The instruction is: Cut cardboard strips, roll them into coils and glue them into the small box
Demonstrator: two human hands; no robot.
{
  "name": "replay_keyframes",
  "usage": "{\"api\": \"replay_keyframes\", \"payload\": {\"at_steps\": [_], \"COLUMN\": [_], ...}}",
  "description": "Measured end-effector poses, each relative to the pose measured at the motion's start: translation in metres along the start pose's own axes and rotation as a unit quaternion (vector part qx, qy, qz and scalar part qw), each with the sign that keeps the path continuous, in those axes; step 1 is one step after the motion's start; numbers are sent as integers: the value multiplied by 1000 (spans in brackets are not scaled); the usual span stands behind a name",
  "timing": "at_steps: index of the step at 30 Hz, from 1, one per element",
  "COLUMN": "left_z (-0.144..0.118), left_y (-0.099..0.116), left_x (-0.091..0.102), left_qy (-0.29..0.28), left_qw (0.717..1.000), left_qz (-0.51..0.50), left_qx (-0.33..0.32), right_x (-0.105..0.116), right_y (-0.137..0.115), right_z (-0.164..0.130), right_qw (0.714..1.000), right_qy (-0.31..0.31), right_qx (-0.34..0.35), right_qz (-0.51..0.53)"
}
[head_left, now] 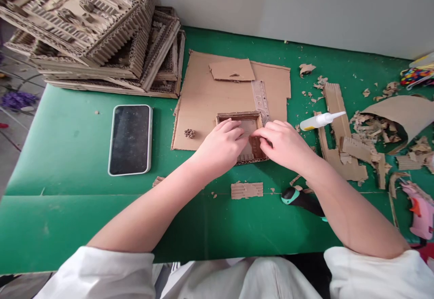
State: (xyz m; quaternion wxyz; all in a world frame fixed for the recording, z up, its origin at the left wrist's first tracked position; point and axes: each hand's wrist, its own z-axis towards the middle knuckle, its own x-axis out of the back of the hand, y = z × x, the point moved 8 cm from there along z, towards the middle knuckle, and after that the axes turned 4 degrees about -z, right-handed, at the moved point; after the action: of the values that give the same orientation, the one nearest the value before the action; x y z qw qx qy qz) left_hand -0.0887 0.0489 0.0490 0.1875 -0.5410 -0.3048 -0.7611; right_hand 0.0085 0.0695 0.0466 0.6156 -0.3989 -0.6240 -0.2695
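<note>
A small open cardboard box [239, 115] with low corrugated walls sits on a larger flat cardboard sheet [217, 95], over its front edge. My left hand [224, 143] lies across the box's left side, its fingers bent over the wall and into the inside. At the right wall, my right hand [280, 143] reaches in with the index finger while the thumb is curled near the wall; both hands close on the box. Part of the inside is hidden by my fingers. A clear plastic ruler [260, 96] lies just behind the box, and a small rolled cardboard flower [189, 133] lies to the left.
Stacked cardboard trays [135, 62] stand at the back left, near a phone [130, 140]. On the right are a white glue bottle [318, 121], cardboard scraps [339, 109], a cardboard cone [412, 111], a black-and-teal handled tool [305, 202] and a pink glue gun [419, 208].
</note>
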Motion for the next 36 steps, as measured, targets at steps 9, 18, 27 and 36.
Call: {"api": "replay_keyframes", "payload": {"at_steps": [9, 18, 27, 36], "left_z": [1, 2, 3, 2], "left_y": [8, 6, 7, 1], "left_x": [-2, -9, -6, -3], "left_qy": [-10, -36, -20, -21], "left_qw": [1000, 999, 999, 998], "left_qz": [-21, -21, -33, -16], "left_qx": [-13, 7, 15, 56], "right_x": [33, 77, 11, 22], "right_y": [5, 94, 155, 124], "right_z": [-15, -119, -102, -77], "right_qw": [989, 811, 865, 868], "right_qy": [135, 490, 250, 280], "right_qx": [-20, -274, -378, -215], "right_qz": [57, 163, 215, 350]}}
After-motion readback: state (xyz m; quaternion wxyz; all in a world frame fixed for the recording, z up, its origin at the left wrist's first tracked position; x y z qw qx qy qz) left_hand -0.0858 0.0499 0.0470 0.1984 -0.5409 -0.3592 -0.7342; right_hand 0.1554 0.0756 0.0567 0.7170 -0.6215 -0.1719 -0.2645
